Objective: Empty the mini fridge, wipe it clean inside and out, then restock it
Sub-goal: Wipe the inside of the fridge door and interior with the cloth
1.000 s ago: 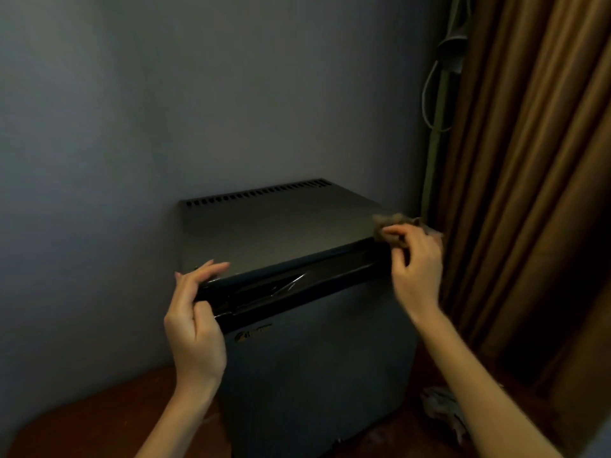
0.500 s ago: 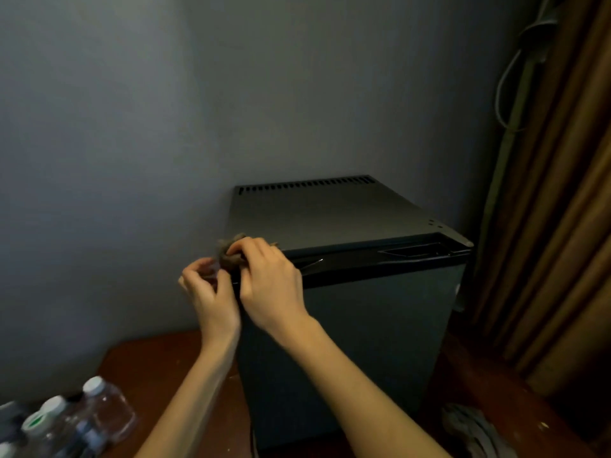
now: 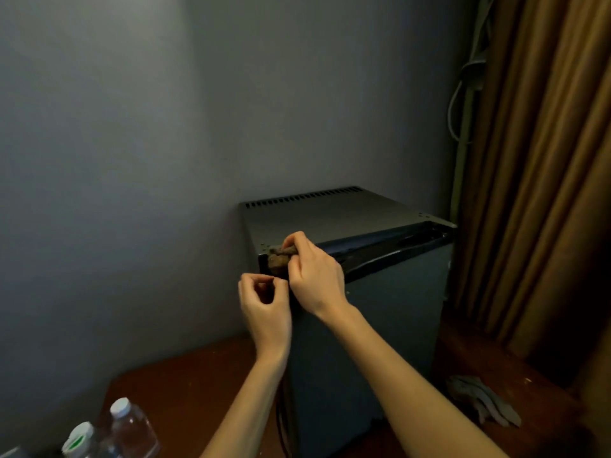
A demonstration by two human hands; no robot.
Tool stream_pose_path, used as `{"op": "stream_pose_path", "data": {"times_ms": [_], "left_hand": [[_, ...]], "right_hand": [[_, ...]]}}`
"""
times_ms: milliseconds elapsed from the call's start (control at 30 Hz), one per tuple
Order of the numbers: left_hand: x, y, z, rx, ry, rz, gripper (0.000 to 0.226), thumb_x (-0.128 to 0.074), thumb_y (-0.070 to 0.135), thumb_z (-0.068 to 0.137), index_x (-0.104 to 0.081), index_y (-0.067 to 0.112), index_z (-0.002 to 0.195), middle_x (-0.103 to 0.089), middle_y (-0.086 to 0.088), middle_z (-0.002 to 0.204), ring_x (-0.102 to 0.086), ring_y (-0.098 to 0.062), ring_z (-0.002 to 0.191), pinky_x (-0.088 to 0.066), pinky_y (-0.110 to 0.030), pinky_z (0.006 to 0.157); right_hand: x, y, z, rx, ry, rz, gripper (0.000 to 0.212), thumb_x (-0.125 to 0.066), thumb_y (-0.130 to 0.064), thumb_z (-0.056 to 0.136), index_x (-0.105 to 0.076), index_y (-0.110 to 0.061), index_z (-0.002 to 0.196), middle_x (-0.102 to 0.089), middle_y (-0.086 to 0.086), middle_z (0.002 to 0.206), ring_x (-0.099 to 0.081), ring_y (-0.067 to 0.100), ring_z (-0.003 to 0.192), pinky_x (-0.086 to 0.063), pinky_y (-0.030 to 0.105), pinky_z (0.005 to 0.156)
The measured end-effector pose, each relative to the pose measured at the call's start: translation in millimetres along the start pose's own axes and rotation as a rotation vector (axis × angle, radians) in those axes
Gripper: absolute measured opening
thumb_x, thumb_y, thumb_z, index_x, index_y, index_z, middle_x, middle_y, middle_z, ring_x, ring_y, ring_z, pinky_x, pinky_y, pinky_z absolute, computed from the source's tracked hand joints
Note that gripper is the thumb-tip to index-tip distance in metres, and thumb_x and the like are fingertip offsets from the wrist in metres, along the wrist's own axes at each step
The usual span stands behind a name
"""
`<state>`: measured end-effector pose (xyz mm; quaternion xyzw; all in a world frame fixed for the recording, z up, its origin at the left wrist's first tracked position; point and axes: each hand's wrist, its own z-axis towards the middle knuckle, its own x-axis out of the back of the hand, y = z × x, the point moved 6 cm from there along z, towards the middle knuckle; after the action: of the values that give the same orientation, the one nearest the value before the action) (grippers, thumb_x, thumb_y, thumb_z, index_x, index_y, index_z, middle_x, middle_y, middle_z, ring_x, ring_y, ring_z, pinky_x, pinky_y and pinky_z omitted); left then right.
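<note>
A dark mini fridge [image 3: 380, 325] stands on a wooden surface against a grey wall, its door closed. My right hand [image 3: 314, 276] grips a small brownish cloth [image 3: 279, 257] and presses it on the glossy black strip at the fridge's top left front corner. My left hand [image 3: 264, 302] hovers just below and left of that corner, fingers curled, holding nothing that I can see. Two plastic water bottles [image 3: 129, 431] with white caps stand at the bottom left.
Brown curtains [image 3: 545, 160] hang close to the fridge's right side, with a grey cable [image 3: 463, 94] running down the wall beside them. A pale crumpled cloth or glove [image 3: 482, 404] lies on the reddish wooden surface [image 3: 185, 385] at the right.
My right hand swept the cloth along the black top strip from the right corner to the left corner. My left hand came off the strip and dropped slightly below it.
</note>
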<state>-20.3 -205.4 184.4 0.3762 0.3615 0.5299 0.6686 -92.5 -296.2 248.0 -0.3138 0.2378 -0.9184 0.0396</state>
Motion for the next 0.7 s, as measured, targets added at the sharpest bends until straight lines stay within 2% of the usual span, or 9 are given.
{"op": "stream_pose_path", "data": {"times_ms": [67,133,200,267,333,433,600,633,700], "left_hand": [[6,13,-27,-0.043,-0.054,-0.038,0.014,-0.064,0.022,0.086,-0.051,0.022,0.083,-0.056,-0.008,0.086,-0.055,-0.020,0.078,-0.047,-0.036,0.070],[12,29,-51,-0.104,-0.137,-0.102,0.014,-0.065,0.030,0.086,-0.053,0.022,0.089,-0.057,-0.003,0.086,-0.057,-0.016,0.079,-0.047,-0.026,0.070],[20,37,-71,-0.124,-0.205,-0.221,0.017,-0.061,0.037,0.085,-0.056,0.023,0.093,-0.059,0.003,0.085,-0.058,-0.012,0.079,-0.046,-0.019,0.070],[26,37,-87,-0.102,-0.255,-0.326,0.017,-0.057,0.043,0.083,-0.057,0.028,0.092,-0.059,0.006,0.082,-0.058,-0.013,0.077,-0.046,-0.020,0.070],[21,38,-103,-0.082,-0.336,-0.363,0.013,-0.056,0.041,0.083,-0.059,0.030,0.089,-0.060,0.005,0.080,-0.058,-0.014,0.074,-0.046,-0.022,0.069],[-10,48,-135,-0.074,-0.628,-0.368,0.011,-0.057,0.027,0.086,-0.061,0.018,0.090,-0.064,0.006,0.079,-0.061,-0.007,0.071,-0.047,-0.017,0.066],[-73,48,-187,-0.291,-1.070,-0.135,0.014,-0.054,0.029,0.090,-0.064,0.029,0.099,-0.065,0.015,0.096,-0.062,-0.006,0.088,-0.053,-0.028,0.074],[-85,45,-196,-0.357,-1.131,-0.086,0.017,-0.053,0.031,0.091,-0.062,0.032,0.105,-0.062,0.019,0.103,-0.060,-0.002,0.096,-0.052,-0.027,0.081],[-107,43,-210,-0.489,-1.215,0.006,0.025,-0.053,0.030,0.094,-0.058,0.032,0.119,-0.057,0.021,0.119,-0.052,0.004,0.112,-0.044,-0.020,0.092]], "right_hand": [[15,-1,-17,0.001,-0.038,0.037,0.016,-0.040,-0.018,0.093,-0.047,-0.024,0.107,-0.060,-0.009,0.099,-0.058,0.015,0.089,-0.033,0.029,0.066],[32,-3,-32,-0.029,-0.101,0.081,0.019,-0.036,-0.024,0.091,-0.046,-0.026,0.106,-0.057,-0.012,0.095,-0.057,0.015,0.087,-0.037,0.032,0.068],[51,-5,-45,-0.058,-0.165,0.129,0.019,-0.034,-0.027,0.087,-0.046,-0.030,0.102,-0.060,-0.007,0.090,-0.056,0.017,0.083,-0.043,0.039,0.073],[73,-5,-60,-0.093,-0.215,0.174,0.017,-0.037,-0.025,0.084,-0.047,-0.031,0.096,-0.061,0.000,0.087,-0.056,0.020,0.082,-0.043,0.044,0.079],[100,-2,-77,-0.141,-0.257,0.206,0.017,-0.039,-0.022,0.081,-0.051,-0.029,0.092,-0.060,-0.002,0.086,-0.056,0.016,0.083,-0.042,0.043,0.082],[147,6,-107,-0.226,-0.289,0.199,0.016,-0.041,-0.020,0.081,-0.054,-0.024,0.089,-0.058,-0.005,0.083,-0.054,0.010,0.082,-0.043,0.035,0.081],[243,29,-152,-0.314,-0.199,-0.092,0.020,-0.040,-0.025,0.085,-0.056,-0.029,0.095,-0.064,-0.008,0.092,-0.056,-0.005,0.085,-0.041,0.013,0.080],[259,36,-159,-0.339,-0.194,-0.173,0.019,-0.039,-0.029,0.086,-0.054,-0.033,0.096,-0.063,-0.011,0.094,-0.057,-0.005,0.086,-0.041,0.012,0.079],[282,55,-172,-0.380,-0.201,-0.417,0.018,-0.035,-0.035,0.087,-0.050,-0.039,0.096,-0.061,-0.013,0.095,-0.057,0.001,0.087,-0.043,0.021,0.079]]}}
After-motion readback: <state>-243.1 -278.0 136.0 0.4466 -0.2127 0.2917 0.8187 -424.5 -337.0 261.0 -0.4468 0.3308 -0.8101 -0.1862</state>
